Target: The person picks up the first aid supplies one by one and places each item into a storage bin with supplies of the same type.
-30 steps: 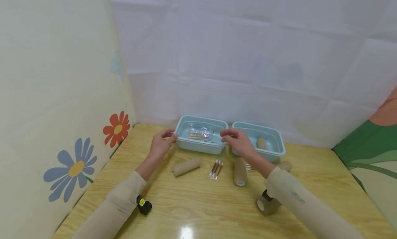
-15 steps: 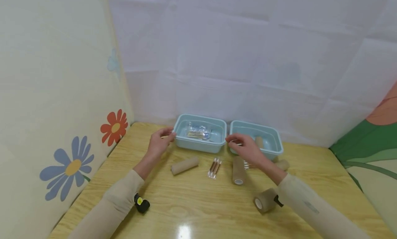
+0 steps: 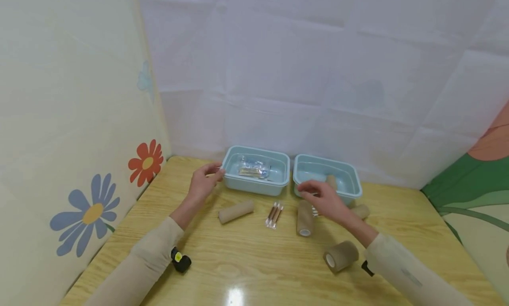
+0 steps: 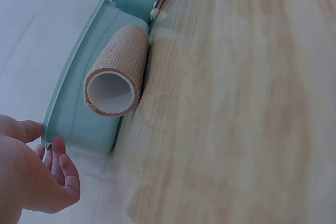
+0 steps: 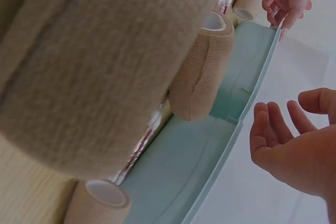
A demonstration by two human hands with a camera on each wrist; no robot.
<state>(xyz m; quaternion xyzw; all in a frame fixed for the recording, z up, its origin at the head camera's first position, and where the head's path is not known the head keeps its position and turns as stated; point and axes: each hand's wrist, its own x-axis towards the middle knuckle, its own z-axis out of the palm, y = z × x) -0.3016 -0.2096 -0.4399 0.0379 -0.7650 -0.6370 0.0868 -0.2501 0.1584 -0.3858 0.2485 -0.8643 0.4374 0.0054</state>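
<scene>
My left hand pinches the rim at the left end of a light-blue plastic bin; in the left wrist view, thumb and fingers lie on either side of that rim. Inside the bin is a clear plastic packet of thin sticks. Holding nothing, my right hand hovers with loosely bent fingers by the front left corner of a second light-blue bin. A tan bandage roll lies in that one, partly hidden by the hand.
On the wooden table before the bins lie several tan bandage rolls: one left, one central, one nearer, one far right. Brown-stemmed swabs in clear wrap lie between them. A white sheet hangs behind.
My right hand has drawn away from the left bin's right end, moving right and nearer to me. The left hand has stayed at the bin's rim. The view has shifted slightly.
</scene>
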